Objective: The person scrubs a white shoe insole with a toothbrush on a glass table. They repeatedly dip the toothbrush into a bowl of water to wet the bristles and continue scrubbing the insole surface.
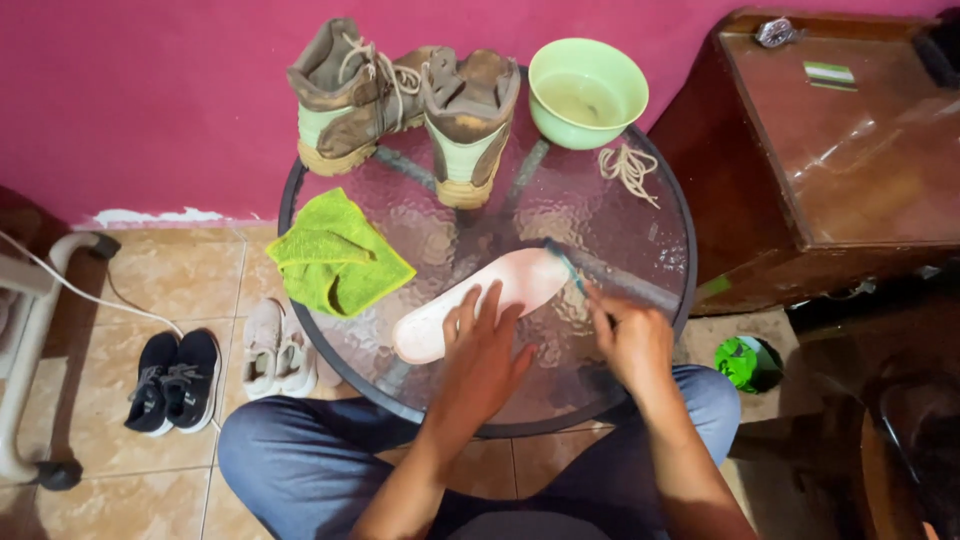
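A pale pink insole lies on the round glass table. My left hand presses flat on the insole's near half, fingers spread. My right hand grips a small brush whose bristle end rests on the insole's far end. Two worn brown boots stand at the table's far side, one with laces, next to a green bowl with cloudy water. A loose lace lies by the bowl. A green cloth lies crumpled on the table's left.
A dark wooden cabinet stands right of the table. On the tiled floor to the left sit black sneakers and pale shoes. A green container sits on the floor at right. A magenta wall is behind.
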